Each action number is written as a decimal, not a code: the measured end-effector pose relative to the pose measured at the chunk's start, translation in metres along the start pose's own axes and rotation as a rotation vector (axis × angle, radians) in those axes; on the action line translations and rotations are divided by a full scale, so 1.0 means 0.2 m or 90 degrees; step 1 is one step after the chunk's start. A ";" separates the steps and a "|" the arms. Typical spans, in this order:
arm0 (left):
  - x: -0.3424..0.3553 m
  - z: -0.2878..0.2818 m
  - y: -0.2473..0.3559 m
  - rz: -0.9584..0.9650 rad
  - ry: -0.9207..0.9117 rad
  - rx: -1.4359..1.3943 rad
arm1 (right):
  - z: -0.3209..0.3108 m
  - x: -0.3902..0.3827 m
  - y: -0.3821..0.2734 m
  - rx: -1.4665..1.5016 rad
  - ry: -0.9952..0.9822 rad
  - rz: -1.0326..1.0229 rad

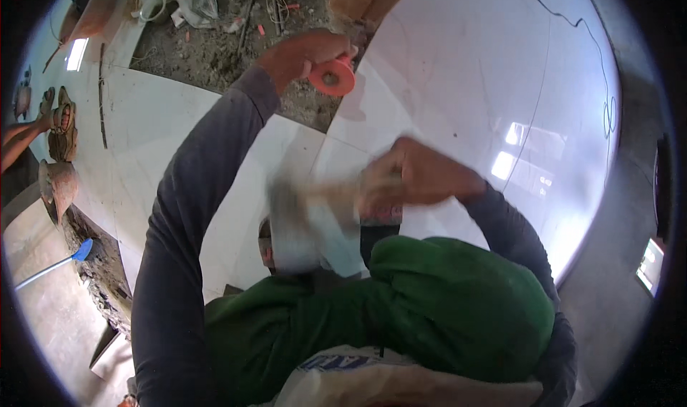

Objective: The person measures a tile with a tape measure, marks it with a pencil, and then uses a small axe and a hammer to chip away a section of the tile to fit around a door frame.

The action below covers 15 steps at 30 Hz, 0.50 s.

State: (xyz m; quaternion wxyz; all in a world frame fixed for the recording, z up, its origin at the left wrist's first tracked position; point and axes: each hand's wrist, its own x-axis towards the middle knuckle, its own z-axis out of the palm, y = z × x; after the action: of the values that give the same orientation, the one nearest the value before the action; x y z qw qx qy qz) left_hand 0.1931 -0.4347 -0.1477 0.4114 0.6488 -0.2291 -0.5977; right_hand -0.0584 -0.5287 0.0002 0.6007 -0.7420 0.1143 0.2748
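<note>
My left hand (pixel 309 53) is stretched forward, its fingers closed on a red disc-shaped thing (pixel 331 78) with a hollow centre. It holds the disc by the edge, over the border between the bare soil and the white tiles. My right hand (pixel 401 171) is smeared by motion and wrapped round the pale wooden handle of a mallet (pixel 284 196). The mallet's dark head, also blurred, points left above the floor in front of my knees. Beneath it, my feet are partly hidden.
Glossy white tiles (pixel 465 71) surround a patch of rough soil (pixel 207 56). A plastic bag (pixel 197 5) and sticks lie there. A thin cable (pixel 565 17) crosses the right side. Another person's foot (pixel 63 114) is at left, above a blue-headed brush (pixel 83 249).
</note>
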 end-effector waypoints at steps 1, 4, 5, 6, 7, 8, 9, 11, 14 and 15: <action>0.01 0.01 -0.01 -0.004 -0.002 -0.003 | 0.02 0.00 0.01 -0.006 -0.085 -0.131; 0.06 0.02 -0.04 -0.054 0.008 -0.026 | -0.10 0.02 0.12 0.052 0.045 0.105; 0.06 0.01 -0.07 0.018 0.012 -0.002 | -0.09 0.05 0.12 0.045 0.095 0.139; 0.06 -0.02 -0.10 0.090 0.017 0.022 | -0.07 0.08 0.11 0.037 0.145 0.173; 0.08 -0.04 -0.10 0.090 0.025 0.024 | -0.05 0.08 0.08 0.035 0.141 0.167; 0.09 -0.01 -0.08 -0.005 0.024 -0.015 | -0.01 0.03 0.05 -0.030 0.036 -0.029; 0.08 0.00 -0.06 -0.100 0.024 -0.054 | 0.01 0.01 0.04 -0.093 -0.070 -0.226; 0.00 0.07 0.02 0.013 0.003 0.077 | -0.03 -0.02 0.14 -0.010 -0.014 -0.094; 0.01 0.00 -0.12 0.250 0.014 0.253 | -0.04 0.07 0.13 0.020 0.159 0.141; -0.01 0.01 -0.16 0.303 0.010 0.266 | 0.01 0.09 0.14 0.015 0.159 0.136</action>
State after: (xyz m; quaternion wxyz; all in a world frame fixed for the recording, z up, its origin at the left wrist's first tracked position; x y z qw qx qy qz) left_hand 0.1851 -0.4149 -0.1727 0.3992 0.6519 -0.4895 -0.4197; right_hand -0.0571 -0.5308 -0.0331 0.5580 -0.7468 0.2695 0.2416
